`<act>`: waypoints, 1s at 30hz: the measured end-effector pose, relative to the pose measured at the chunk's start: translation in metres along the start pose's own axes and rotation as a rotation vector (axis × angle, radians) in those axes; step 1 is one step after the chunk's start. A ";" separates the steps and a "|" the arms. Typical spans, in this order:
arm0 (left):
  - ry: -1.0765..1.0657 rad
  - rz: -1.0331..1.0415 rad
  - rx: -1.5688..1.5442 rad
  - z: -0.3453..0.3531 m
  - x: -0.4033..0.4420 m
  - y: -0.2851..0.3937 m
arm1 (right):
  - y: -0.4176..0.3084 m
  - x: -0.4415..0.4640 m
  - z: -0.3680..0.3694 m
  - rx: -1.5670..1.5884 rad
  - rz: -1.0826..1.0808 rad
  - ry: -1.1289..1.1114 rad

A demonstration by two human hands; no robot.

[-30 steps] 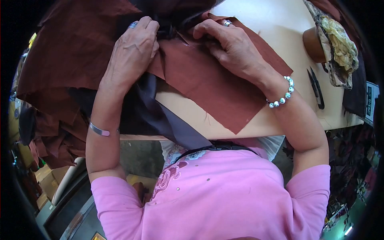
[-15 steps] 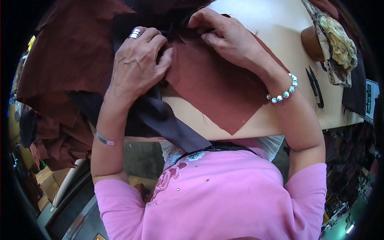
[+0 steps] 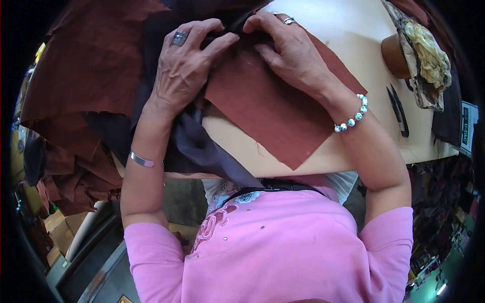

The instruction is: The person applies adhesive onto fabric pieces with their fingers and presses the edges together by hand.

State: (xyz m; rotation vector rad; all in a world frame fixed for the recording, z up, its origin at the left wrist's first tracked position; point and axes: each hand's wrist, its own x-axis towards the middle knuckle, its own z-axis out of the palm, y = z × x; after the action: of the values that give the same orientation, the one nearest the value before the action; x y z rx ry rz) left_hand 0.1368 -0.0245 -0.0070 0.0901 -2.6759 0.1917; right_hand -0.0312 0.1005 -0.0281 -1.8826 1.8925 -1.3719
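Observation:
A reddish-brown cloth piece (image 3: 283,111) lies on the pale tabletop, one corner pointing towards me. Dark, nearly black fabric (image 3: 156,38) stretches along its far left side, and a loose strip hangs over the front edge. My left hand (image 3: 187,63), with a ring, has thumb and forefinger brought together on the dark fabric at the brown piece's far end. Close by on the right, my right hand (image 3: 290,53) curls its fingers over the same edge, in a beaded bracelet. The fingertips lie against dark folds, so the exact grip is partly hidden.
To the right lie black thread snips (image 3: 397,111) on the table (image 3: 353,146). Beyond them stands a brown round container (image 3: 395,55) beside a crumpled yellowish bundle (image 3: 428,55). A large dark brown cloth (image 3: 86,65) drapes over the left side, above piled scraps (image 3: 78,177).
My left hand has shifted up and to the right, closer to my right hand, and its thumb has stretched forward. My right hand has moved slightly; the dark strip has shifted left.

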 end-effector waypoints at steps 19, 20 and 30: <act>0.068 -0.099 -0.273 0.010 -0.003 0.002 | 0.004 0.040 -0.003 -0.088 0.132 -0.143; 0.064 -0.102 -0.276 0.009 -0.002 0.002 | 0.006 0.039 -0.003 -0.065 0.098 -0.131; 0.092 -0.143 -0.357 0.013 -0.004 0.001 | -0.009 0.039 -0.008 0.057 0.197 -0.147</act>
State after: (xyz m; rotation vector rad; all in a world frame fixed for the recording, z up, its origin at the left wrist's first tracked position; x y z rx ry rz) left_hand 0.1343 -0.0256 -0.0202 0.1540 -2.5551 -0.3189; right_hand -0.0382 0.0731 0.0008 -1.6694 1.8877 -1.1815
